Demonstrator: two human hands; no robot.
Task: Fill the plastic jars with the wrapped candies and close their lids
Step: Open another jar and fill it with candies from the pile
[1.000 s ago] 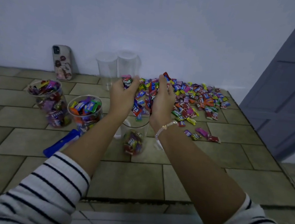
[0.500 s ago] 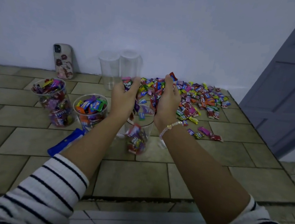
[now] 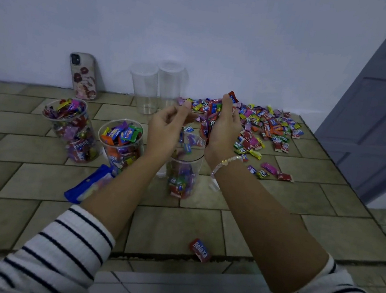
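Observation:
A clear plastic jar, partly filled with wrapped candies, stands on the tiled floor under my hands. My right hand holds a bunch of candies above its mouth, and a few are dropping in. My left hand hovers at the jar's left with fingers loosely curled and nothing plainly in it. Two full jars stand at the left. Behind, two empty jars wait by the wall. The candy pile spreads to the right.
A phone leans on the wall at the back left. A blue packet lies beside my left forearm. One red candy lies near the floor's step edge. A grey door stands at the right.
My hands have parted: the left has let go of its candies and moved left, the right still pours. The jar holds more candies, and a red candy has fallen near the step.

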